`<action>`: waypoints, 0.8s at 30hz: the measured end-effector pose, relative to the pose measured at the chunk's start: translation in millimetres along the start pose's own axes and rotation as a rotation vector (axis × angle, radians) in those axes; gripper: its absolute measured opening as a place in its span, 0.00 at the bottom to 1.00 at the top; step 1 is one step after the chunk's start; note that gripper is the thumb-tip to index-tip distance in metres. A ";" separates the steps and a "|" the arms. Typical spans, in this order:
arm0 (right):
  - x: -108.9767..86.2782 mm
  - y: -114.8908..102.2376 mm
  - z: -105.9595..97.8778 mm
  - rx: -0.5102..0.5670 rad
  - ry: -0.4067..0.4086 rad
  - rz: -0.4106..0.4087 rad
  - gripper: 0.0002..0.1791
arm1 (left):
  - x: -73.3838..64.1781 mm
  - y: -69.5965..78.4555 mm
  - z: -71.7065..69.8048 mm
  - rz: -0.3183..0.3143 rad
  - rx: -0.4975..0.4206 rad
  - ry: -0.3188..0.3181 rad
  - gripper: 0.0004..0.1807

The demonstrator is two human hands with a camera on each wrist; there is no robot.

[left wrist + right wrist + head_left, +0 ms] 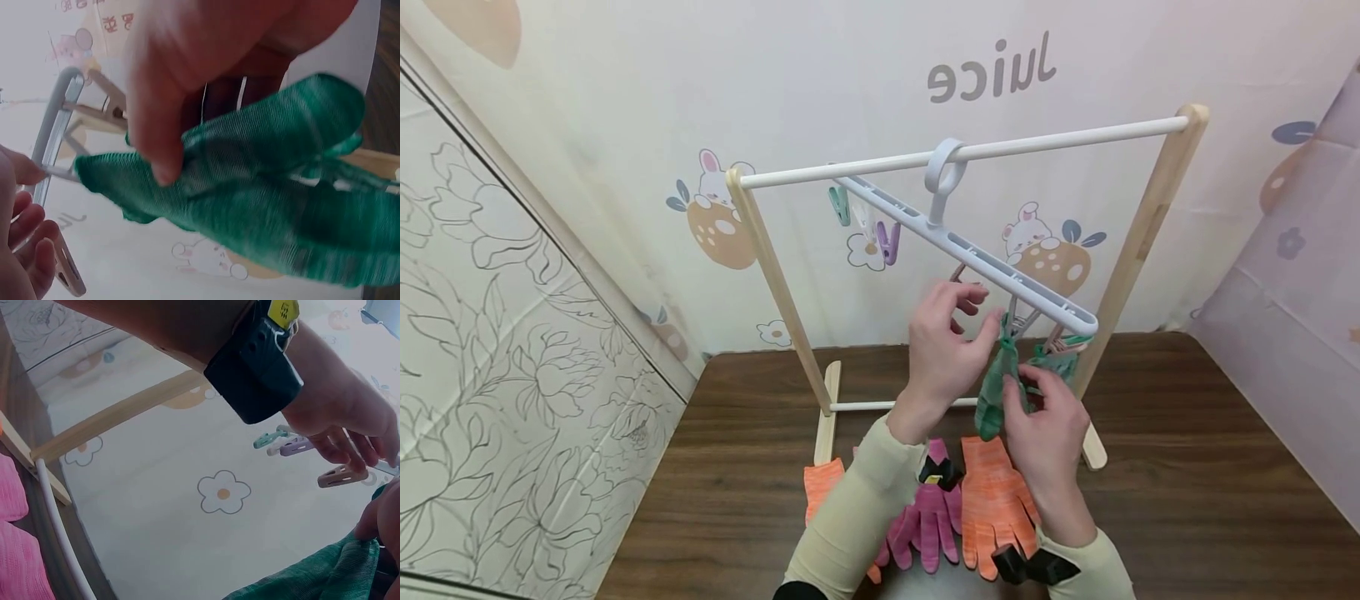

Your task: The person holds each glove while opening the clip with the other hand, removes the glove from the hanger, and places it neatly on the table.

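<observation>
A green glove (pixel 1000 392) hangs by its upper edge from a pale clip (pixel 61 172) under the right half of the white hanger (pixel 977 254). My right hand (pixel 1048 425) pinches this glove below its top, with thumb and fingertips on the fabric. My left hand (pixel 947 342) is up beside the clip. In the left wrist view, one of its digits reaches the clip's end while the other fingers curl loosely, apart from it. Behind my right hand, a second green glove (pixel 1060 362) hangs from a pinkish clip at the hanger's right end.
The hanger hooks over the white bar of a wooden rack (pixel 1157 208). Green and purple clips (pixel 889 243) dangle at its left end; a beige clip (pixel 342 476) hangs near my left fingers. Orange gloves (pixel 992 500) and pink gloves (pixel 934 508) lie on the brown table (pixel 1210 467).
</observation>
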State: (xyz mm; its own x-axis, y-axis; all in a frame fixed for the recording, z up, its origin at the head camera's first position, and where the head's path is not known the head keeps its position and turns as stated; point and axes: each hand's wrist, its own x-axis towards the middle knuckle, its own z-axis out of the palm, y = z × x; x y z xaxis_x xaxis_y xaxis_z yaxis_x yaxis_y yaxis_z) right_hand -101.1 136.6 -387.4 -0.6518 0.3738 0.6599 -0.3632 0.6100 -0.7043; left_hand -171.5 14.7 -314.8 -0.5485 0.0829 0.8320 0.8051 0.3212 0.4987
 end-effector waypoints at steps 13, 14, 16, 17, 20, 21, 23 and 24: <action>-1.7 0.5 0.7 -0.030 0.005 -0.051 0.08 | -8.4 11.7 21.3 -0.006 -0.015 -0.009 0.17; -1.9 0.3 0.6 -0.031 0.004 -0.053 0.08 | -8.6 12.3 22.5 -0.013 -0.015 -0.002 0.17; -2.2 -0.2 0.6 -0.031 0.004 -0.057 0.08 | -9.3 13.3 24.6 -0.025 -0.017 0.013 0.17; -2.3 -0.4 0.6 -0.032 0.004 -0.061 0.08 | -9.6 13.7 25.7 -0.028 -0.016 0.021 0.17; -2.9 -0.9 1.0 -0.031 0.005 -0.070 0.07 | -10.5 14.3 28.3 -0.038 -0.006 0.040 0.17; -3.1 -0.9 1.2 -0.032 0.006 -0.074 0.07 | -10.7 14.4 28.9 -0.041 -0.002 0.046 0.17; -3.4 -0.7 1.6 -0.039 0.004 -0.076 0.07 | -10.8 14.4 29.9 -0.046 0.008 0.055 0.17; -3.4 -0.5 1.9 -0.039 0.003 -0.078 0.07 | -10.7 14.4 30.1 -0.048 0.011 0.058 0.17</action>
State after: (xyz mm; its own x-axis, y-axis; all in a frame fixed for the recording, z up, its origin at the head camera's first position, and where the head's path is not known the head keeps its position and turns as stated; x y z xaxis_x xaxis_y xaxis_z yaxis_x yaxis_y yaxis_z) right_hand -100.0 133.7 -389.8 -0.6203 0.3265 0.7132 -0.3861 0.6643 -0.6400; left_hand -160.8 46.8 -323.8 -0.5721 0.0122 0.8201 0.7755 0.3337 0.5360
